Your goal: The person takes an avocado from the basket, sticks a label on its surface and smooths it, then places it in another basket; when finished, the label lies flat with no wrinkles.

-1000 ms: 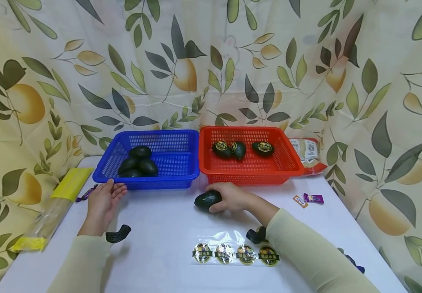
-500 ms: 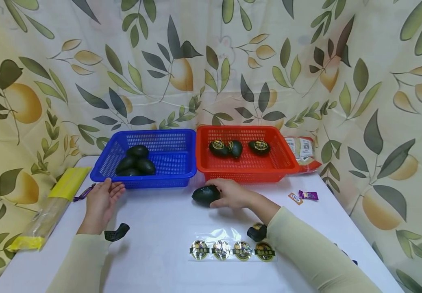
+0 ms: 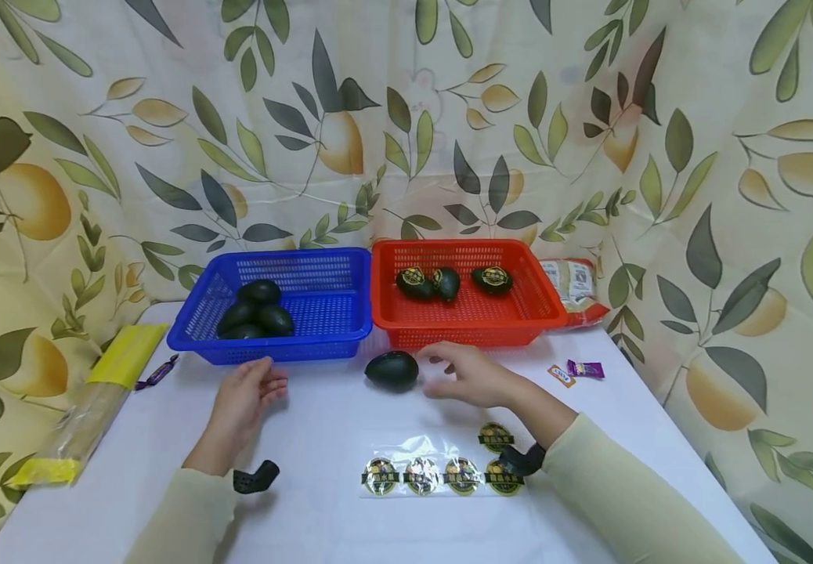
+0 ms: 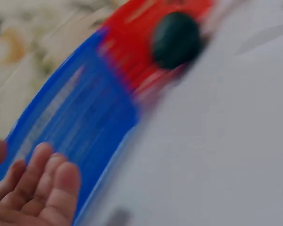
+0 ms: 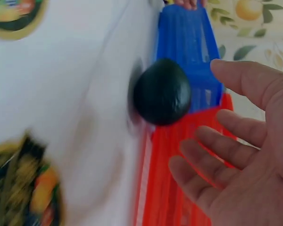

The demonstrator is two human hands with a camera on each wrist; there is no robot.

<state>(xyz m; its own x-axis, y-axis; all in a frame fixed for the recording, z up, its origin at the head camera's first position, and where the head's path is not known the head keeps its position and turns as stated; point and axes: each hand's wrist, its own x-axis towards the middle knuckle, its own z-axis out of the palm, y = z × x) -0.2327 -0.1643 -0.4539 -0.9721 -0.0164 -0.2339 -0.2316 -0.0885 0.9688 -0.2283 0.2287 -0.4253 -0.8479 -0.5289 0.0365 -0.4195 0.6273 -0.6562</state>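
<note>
Left hand (image 3: 243, 395) holds nothing, fingers loosely bent, just in front of the blue basket (image 3: 301, 349); right hand (image 3: 477, 377) also holds nothing, thumb and fingers spread wide, just beside a dark green avocado (image 3: 392, 371); that avocado lies on its side on the white table (image 3: 308, 478), in front of the two baskets, plain skin showing; nearer the person, a clear sheet (image 3: 442, 495) with round gold-and-black stickers (image 3: 460, 476), four in a row and one above at the right; blue basket has four avocados (image 3: 274, 319) piled at its left; red basket (image 3: 470, 337), right next to it, has three stickered avocados (image 3: 452, 287); farther right, a printed bag (image 3: 576, 286) beside the red basket, a purple wrapper (image 3: 585, 369) and a small orange-and-white packet (image 3: 561, 376); far left, a yellow-ended clear bag (image 3: 96, 399) and a purple-wrapped sweet (image 3: 157, 374); left wrist view blurred.
</note>
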